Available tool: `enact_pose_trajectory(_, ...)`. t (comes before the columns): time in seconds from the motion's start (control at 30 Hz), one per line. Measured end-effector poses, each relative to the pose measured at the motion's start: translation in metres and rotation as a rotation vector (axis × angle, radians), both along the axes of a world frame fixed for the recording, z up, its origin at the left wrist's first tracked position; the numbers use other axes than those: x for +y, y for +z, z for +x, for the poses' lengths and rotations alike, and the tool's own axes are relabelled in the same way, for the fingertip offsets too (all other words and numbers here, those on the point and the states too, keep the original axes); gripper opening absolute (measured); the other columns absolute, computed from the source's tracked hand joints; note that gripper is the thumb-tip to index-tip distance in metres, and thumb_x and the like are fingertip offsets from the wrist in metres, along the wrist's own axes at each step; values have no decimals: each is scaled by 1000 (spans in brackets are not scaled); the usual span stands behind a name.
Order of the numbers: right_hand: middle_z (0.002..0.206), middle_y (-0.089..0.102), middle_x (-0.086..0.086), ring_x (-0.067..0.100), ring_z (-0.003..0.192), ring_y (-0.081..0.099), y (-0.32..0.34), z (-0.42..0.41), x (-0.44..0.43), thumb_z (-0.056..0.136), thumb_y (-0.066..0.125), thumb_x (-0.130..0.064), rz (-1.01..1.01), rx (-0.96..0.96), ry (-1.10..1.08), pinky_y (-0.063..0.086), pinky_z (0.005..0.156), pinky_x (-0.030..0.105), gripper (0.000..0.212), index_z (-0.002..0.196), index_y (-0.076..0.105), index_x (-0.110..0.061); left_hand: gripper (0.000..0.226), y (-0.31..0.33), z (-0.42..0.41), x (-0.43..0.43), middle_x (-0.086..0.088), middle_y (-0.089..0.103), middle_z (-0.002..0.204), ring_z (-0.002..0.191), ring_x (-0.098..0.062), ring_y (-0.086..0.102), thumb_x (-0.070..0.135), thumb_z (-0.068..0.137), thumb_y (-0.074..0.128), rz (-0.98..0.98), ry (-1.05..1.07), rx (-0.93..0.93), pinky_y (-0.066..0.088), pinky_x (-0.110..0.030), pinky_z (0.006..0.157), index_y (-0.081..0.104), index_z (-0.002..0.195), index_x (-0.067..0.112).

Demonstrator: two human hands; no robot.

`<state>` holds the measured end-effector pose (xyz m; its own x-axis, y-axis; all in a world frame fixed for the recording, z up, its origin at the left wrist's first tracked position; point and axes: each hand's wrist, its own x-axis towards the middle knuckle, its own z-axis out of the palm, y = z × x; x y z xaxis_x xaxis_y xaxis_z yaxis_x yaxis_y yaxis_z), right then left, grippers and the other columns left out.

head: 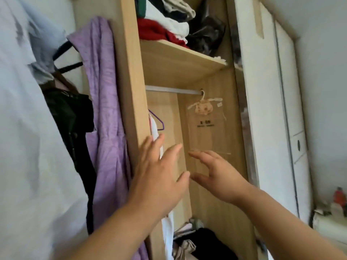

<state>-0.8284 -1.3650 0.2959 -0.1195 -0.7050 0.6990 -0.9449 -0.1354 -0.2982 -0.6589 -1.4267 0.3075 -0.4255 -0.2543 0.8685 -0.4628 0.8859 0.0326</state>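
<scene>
Both my hands are raised in front of an open wooden wardrobe [131, 91]. My left hand [159, 173] has its fingers spread and straight, close to the wardrobe's left side panel and a white garment [155, 132] on a purple hanger [159, 121]. My right hand [216, 175] is open with relaxed fingers and holds nothing, just below a clear plastic bag [208, 128] hanging from the metal rail [172, 90] on a small hanger. Whether the left hand touches the panel or garment is unclear.
A shelf [178, 66] above the rail carries folded red, white and dark clothes and a black bag [206, 34]. A purple garment [105, 109] and dark items hang left of the wardrobe. Crumpled clothes [197, 241] lie at the bottom. A white door [272, 109] stands right.
</scene>
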Motion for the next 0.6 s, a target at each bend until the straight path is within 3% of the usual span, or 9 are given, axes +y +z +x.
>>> enact_pose_trajectory(0.13, 137, 44, -9, 6, 120, 44, 33, -31, -42, 86, 63, -37, -8, 35, 111, 26, 89, 7, 58, 139, 39, -35, 83, 50, -4, -19, -6, -4, 159, 144, -16, -11, 38, 76, 69, -94, 216, 183, -9, -23, 112, 28, 147, 27)
enact_pose_trajectory(0.27, 139, 46, -6, 11, 121, 49, 72, -51, -89, 85, 62, -40, -30, 22, 200, 33, 91, 16, 59, 140, 39, -33, 92, 98, -12, -30, -9, -12, 158, 145, -20, -10, 38, 81, 65, -164, 380, 282, 0, -29, 115, 9, 151, 17)
enact_pose_trajectory(0.37, 139, 48, -3, 14, 122, 50, 98, -56, -127, 87, 59, -42, -45, -43, 269, 36, 93, 20, 58, 140, 39, -30, 94, 127, -22, -38, -8, -14, 158, 145, -19, -8, 36, 82, 63, -210, 476, 288, 2, -24, 112, 3, 151, 13)
enact_pose_trajectory(0.47, 138, 50, 1, 17, 120, 52, 117, -53, -162, 91, 55, -39, -38, -116, 325, 34, 88, 20, 55, 142, 39, -25, 93, 140, -31, -45, -9, -3, 159, 145, -20, 4, 31, 85, 61, -184, 545, 376, 8, -19, 109, -1, 151, 9)
enact_pose_trajectory(0.6, 139, 50, 9, 23, 123, 50, 137, -44, -201, 93, 51, -32, 23, -178, 401, 38, 95, 26, 55, 143, 36, -14, 87, 140, -36, -51, -13, 33, 148, 131, -24, 34, 20, 82, 60, -155, 586, 548, 28, -23, 98, 8, 151, 13)
